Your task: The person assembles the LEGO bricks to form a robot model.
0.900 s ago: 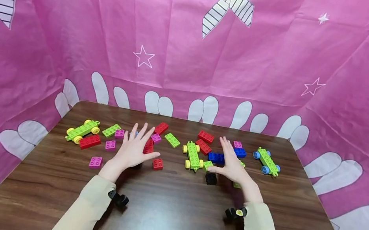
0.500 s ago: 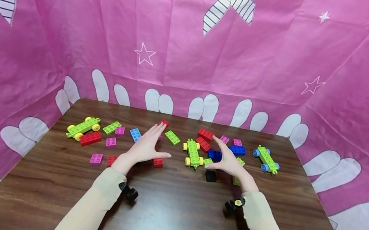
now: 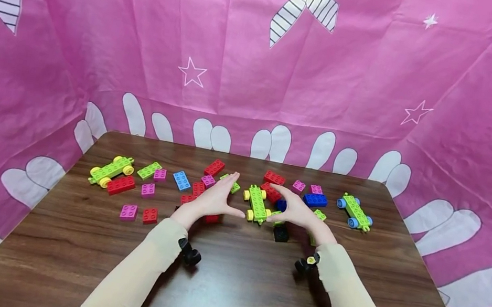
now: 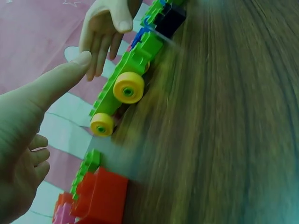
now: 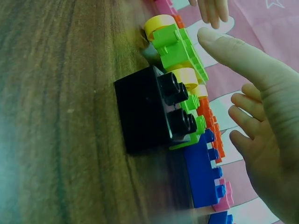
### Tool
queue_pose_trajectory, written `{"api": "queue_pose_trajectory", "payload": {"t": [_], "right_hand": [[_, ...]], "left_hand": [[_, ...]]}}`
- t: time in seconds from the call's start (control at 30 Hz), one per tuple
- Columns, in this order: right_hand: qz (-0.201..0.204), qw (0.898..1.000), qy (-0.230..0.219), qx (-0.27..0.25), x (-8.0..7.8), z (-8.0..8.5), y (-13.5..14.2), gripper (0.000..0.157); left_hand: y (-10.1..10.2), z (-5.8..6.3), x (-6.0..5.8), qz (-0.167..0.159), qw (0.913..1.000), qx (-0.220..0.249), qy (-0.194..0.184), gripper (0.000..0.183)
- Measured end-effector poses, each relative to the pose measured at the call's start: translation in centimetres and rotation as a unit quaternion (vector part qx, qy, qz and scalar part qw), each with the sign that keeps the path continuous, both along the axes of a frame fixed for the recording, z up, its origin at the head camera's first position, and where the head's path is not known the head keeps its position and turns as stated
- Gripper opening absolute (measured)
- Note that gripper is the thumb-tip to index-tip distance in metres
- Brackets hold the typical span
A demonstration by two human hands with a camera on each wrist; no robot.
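Observation:
A lime-green toy car base with yellow wheels (image 3: 258,204) stands mid-table between my two hands. On its left is my left hand (image 3: 215,201), thumb spread from the fingers, nothing in its grasp. My right hand (image 3: 296,211) mirrors it on the right side, also holding nothing. In the left wrist view the same car base (image 4: 122,77) lies past the left thumb. A black brick (image 5: 145,112) sits on the table below the right hand, with a dark blue brick (image 5: 201,172) beyond it. A red brick (image 3: 211,218) is partly hidden under the left hand.
Another car base with yellow wheels (image 3: 111,170) stands at the left, next to a long red brick (image 3: 121,185). At the right is a car base with blue wheels (image 3: 355,213). Loose bricks, among them a light blue one (image 3: 182,180), lie across the table (image 3: 226,288).
My left hand has moved right and its fingers have drawn together, uncovering the light blue brick and red bricks. My right hand has shifted left, toward the middle car base.

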State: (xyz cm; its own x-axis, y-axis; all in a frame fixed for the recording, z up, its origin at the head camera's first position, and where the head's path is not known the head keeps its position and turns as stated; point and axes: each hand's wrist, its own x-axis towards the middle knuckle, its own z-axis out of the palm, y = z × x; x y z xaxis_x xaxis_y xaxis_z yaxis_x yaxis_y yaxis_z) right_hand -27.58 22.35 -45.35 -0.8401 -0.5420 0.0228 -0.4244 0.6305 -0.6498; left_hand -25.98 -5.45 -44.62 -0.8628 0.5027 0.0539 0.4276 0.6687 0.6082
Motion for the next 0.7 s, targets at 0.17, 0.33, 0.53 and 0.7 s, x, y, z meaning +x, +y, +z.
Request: {"api": "queue_pose_trajectory", "payload": {"t": [0.17,0.33,0.53,0.7], "right_hand": [[0.029,1.000,0.010,0.002,-0.8,-0.3,-0.4,0.095],[0.046,0.999,0.007,0.012,-1.2,-0.5,-0.6,0.093],[0.056,0.998,-0.011,0.016,-1.2,-0.5,-1.0,0.092],[0.061,0.998,-0.016,0.016,-1.3,-0.7,-1.1,0.092]], "left_hand": [[1.0,-0.2,-0.6,-0.027,0.9993,0.019,-0.017,0.111],[2.0,-0.6,-0.9,-0.039,0.9989,0.015,-0.022,0.107],[3.0,-1.0,-1.1,-0.034,0.9991,-0.001,-0.027,0.103],[3.5,-1.1,-0.9,-0.032,0.9992,-0.013,-0.018,0.102]]}}
